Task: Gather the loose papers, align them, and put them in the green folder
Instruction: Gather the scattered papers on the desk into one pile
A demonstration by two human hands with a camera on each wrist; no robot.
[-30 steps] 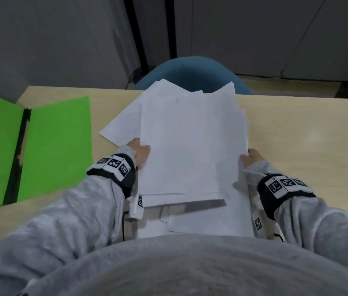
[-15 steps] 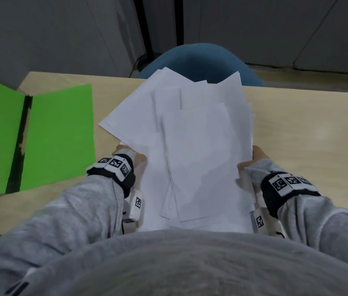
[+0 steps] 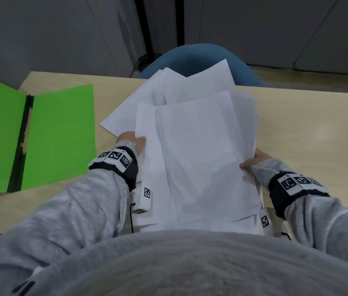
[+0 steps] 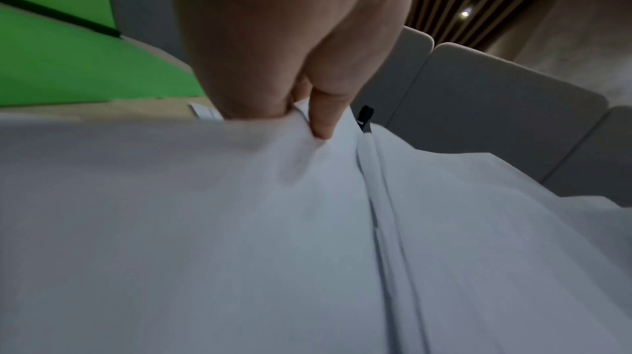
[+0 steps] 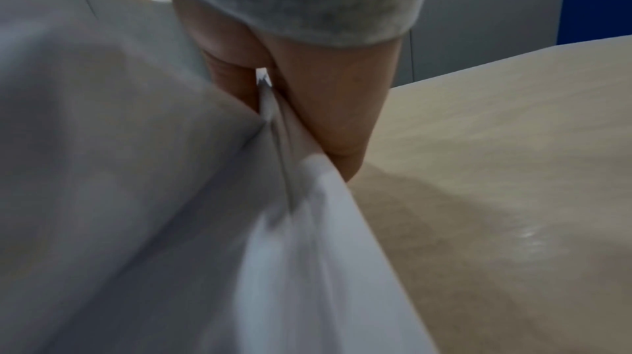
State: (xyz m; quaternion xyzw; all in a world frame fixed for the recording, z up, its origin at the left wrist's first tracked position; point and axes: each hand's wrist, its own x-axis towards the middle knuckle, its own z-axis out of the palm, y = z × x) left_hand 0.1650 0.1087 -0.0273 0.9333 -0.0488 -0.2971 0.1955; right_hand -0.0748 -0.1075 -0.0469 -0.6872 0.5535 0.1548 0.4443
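The head view looks steeply down from above onto the papers (image 3: pixel 198 150) on the table (image 3: pixel 301 129). Each wrist view sits right against the papers' edge (blurred by nearness), left facing the folder (image 4: pixel 68 68), right the bare tabletop.

A left hand (image 4: pixel 273 43) reaches down from the top edge, thumb and fingers pinching the edge of a blurred stack of white papers (image 4: pixel 239 238) that fills the lower view. An open green folder (image 4: pixel 68 68) lies on the table's far left.
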